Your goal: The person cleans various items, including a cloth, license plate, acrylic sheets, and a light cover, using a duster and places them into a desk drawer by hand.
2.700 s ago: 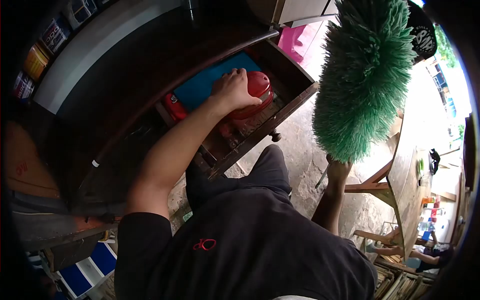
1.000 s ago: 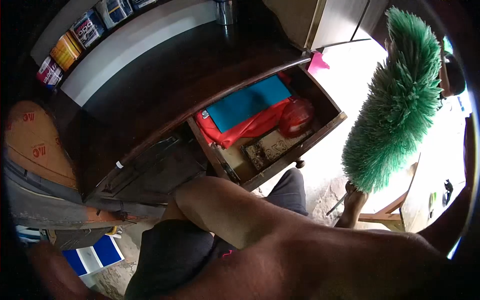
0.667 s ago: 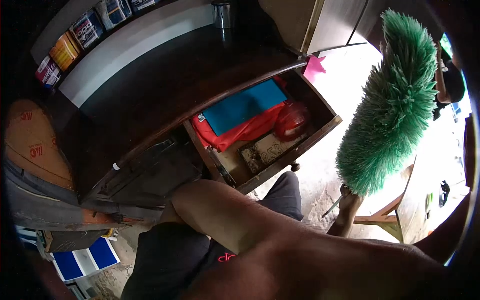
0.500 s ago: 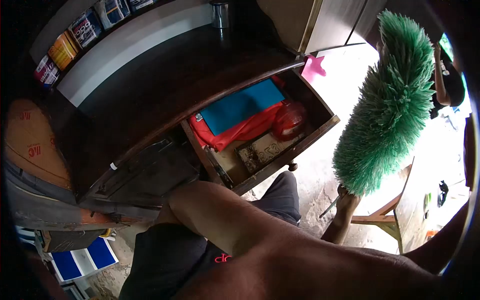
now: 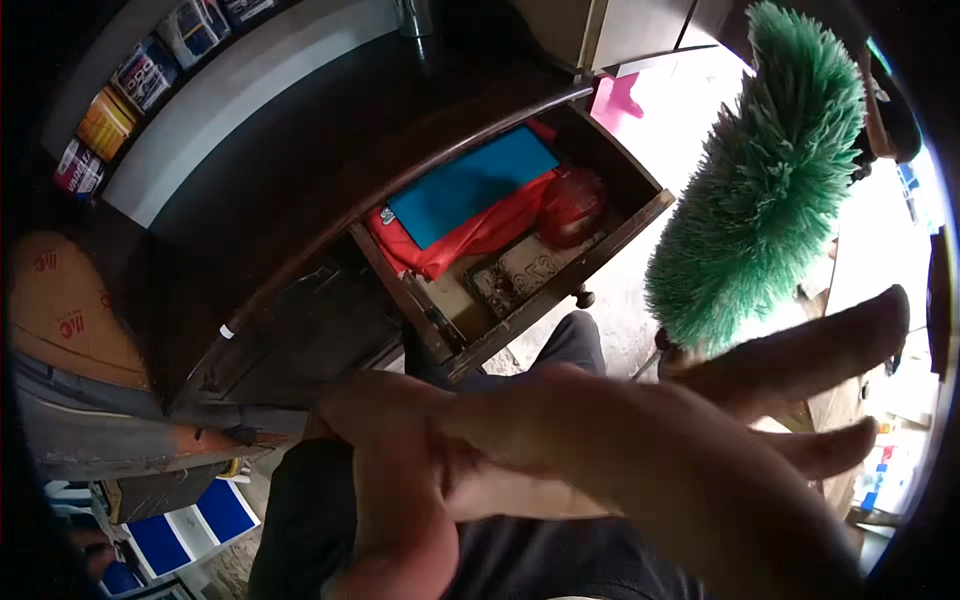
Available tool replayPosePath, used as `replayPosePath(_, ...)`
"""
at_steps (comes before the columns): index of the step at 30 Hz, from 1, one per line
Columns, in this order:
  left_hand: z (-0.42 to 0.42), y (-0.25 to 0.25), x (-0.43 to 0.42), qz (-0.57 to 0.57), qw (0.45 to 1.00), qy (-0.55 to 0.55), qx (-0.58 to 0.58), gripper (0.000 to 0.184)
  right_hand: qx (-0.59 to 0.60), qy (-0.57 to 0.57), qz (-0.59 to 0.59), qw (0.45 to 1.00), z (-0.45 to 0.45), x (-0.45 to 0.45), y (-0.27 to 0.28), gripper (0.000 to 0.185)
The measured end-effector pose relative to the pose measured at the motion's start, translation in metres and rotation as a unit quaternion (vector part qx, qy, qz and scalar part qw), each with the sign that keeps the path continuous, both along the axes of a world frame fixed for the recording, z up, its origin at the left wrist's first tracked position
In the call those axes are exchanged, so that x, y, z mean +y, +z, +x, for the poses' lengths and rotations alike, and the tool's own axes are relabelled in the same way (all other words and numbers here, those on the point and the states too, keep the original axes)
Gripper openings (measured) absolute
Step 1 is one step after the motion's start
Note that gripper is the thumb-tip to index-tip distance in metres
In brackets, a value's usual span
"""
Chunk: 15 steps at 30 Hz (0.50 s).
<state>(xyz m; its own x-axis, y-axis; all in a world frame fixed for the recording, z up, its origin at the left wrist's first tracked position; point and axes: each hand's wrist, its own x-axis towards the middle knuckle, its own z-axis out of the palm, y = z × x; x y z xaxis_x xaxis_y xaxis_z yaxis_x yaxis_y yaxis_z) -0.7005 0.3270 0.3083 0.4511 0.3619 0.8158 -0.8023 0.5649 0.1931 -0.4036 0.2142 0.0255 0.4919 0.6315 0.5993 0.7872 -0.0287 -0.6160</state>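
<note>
Big and blurred, my left hand [image 5: 600,430] crosses the lower middle of the view close to the camera. Its fingers are spread towards the right, with nothing seen in them. Behind it, my right hand [image 5: 678,358] is mostly hidden, closed round the base of a green fluffy duster [image 5: 765,185]. The duster stands tilted at the right, its head upward; a bit of thin rod [image 5: 648,365] shows below it. Left of the duster is a pulled-out wooden drawer [image 5: 570,290], holding a blue flat piece [image 5: 470,188], red cloth [image 5: 490,225] and a round red container [image 5: 572,208].
The dark curved desk top [image 5: 300,170] spans the upper left. Several boxes and cans [image 5: 145,75] line a shelf above it, near a metal cup [image 5: 416,18]. A cushioned brown seat piece [image 5: 70,310] is at far left. Another person [image 5: 885,115] is partly visible at far right.
The arm across the foreground has shifted, and my left hand's spread fingers now show at the right. The duster appears slightly further left and higher, still held. The view has moved a little.
</note>
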Motion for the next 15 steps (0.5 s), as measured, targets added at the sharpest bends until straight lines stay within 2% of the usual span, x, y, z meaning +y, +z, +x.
replayPosePath(3, -0.002, 0.006, 0.003, 0.035, 0.998, -0.048, 0.037, 0.036, -0.06, 0.024, -0.069, 0.996, -0.015, 0.005, -0.009, 0.036)
replayPosePath(5, -0.027, 0.008, 0.017, 0.093, 0.985, -0.023, 0.147, 0.031, -0.101, 0.039, -0.099, 0.989, -0.021, 0.019, -0.024, 0.038)
replayPosePath(6, -0.026, 0.008, 0.009, 0.072, 0.989, 0.033, 0.127, 0.032, -0.121, 0.047, -0.114, 0.985, -0.024, 0.027, -0.035, 0.039)
replayPosePath(7, -0.027, 0.009, -0.001, 0.048, 0.989, 0.09, 0.105, 0.034, -0.059, 0.049, -0.078, 0.994, -0.028, 0.031, -0.057, 0.046)
replayPosePath(8, -0.031, 0.013, -0.004, 0.083, 0.981, 0.141, 0.102, 0.041, 0.057, 0.068, -0.084, 0.992, -0.026, 0.04, -0.085, 0.048)
replayPosePath(9, -0.033, 0.013, -0.001, 0.085, 0.981, 0.144, 0.099, 0.041, 0.173, 0.088, -0.092, 0.977, -0.022, 0.045, -0.103, 0.051)
replayPosePath(10, -0.037, 0.013, 0.003, 0.118, 0.979, 0.148, 0.076, 0.047, 0.108, 0.101, -0.123, 0.981, -0.034, 0.045, -0.101, 0.053)
replayPosePath(11, -0.043, 0.012, 0.008, 0.149, 0.976, 0.151, 0.054, 0.054, -0.071, 0.055, -0.13, 0.987, -0.043, 0.049, -0.099, 0.051)
replayPosePath(12, -0.048, 0.011, 0.012, 0.179, 0.971, 0.154, 0.034, 0.06, -0.246, 0.008, -0.133, 0.96, -0.051, 0.052, -0.095, 0.05)
replayPosePath(13, -0.053, 0.01, 0.016, 0.207, 0.966, 0.155, 0.014, 0.066, 0.03, 0.08, -0.134, 0.987, -0.05, 0.058, -0.118, 0.047)
replayPosePath(15, -0.056, 0.007, 0.017, 0.233, 0.959, 0.159, -0.007, 0.073, 0.015, 0.098, -0.139, 0.985, -0.051, 0.051, -0.09, 0.047)
